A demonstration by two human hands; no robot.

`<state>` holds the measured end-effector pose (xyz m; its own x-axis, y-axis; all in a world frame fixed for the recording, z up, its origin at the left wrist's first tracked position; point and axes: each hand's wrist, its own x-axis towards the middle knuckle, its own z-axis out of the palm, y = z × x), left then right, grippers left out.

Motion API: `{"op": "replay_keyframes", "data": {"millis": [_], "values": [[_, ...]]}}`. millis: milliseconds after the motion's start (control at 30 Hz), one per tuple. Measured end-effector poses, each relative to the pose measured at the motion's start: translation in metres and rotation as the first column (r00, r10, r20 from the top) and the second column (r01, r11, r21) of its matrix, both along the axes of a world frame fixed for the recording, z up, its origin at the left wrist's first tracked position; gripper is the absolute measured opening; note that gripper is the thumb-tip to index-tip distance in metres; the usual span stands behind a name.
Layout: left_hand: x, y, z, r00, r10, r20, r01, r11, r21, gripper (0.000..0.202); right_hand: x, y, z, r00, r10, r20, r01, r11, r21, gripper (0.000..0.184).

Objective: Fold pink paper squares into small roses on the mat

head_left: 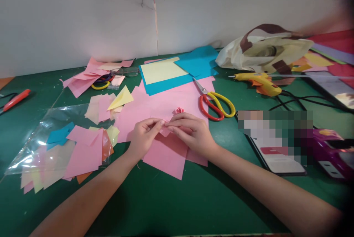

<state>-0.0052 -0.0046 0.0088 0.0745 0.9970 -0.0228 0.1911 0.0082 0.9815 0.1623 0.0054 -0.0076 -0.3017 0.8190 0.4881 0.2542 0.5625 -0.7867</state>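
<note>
My left hand [144, 135] and my right hand [192, 130] meet over the middle of the table, fingertips pinched close together. Between them is a small piece of pink paper [165, 131], mostly covered by the fingers. Just beyond my right hand sits a little folded pink paper flower [179, 110]. Pink paper sheets [168, 156] lie flat beneath both hands. Scissors [214, 100] with one red and one yellow handle rest on the paper's right edge, blades pointing away from me.
At left, a clear plastic bag [35, 145] lies by loose paper pieces [85, 152]. Blue sheets [199, 62] lie at the back. On the right are a yellow glue gun [260, 81], a cloth bag [232, 54], a tablet [287, 167], cables and a purple power strip [332, 152].
</note>
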Motion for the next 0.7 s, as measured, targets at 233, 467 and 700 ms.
{"op": "replay_keyframes", "data": {"millis": [233, 467, 700], "values": [[0.0018, -0.0008, 0.0009, 0.998, -0.03, 0.046, 0.033, 0.997, -0.069, 0.015, -0.0013, 0.0046, -0.0033, 0.983, -0.036, -0.182, -0.027, 0.943, -0.333, 0.017], [0.004, -0.0027, 0.0004, 0.996, 0.045, 0.082, -0.035, 0.993, -0.113, 0.021, -0.0002, 0.005, 0.0042, 0.989, -0.007, -0.147, -0.056, 0.905, -0.421, 0.015], [0.0048, -0.0028, 0.0, 0.998, 0.063, 0.018, -0.062, 0.996, -0.064, 0.017, -0.0001, 0.003, 0.0025, 0.994, -0.026, -0.11, -0.007, 0.958, -0.287, 0.01]]}}
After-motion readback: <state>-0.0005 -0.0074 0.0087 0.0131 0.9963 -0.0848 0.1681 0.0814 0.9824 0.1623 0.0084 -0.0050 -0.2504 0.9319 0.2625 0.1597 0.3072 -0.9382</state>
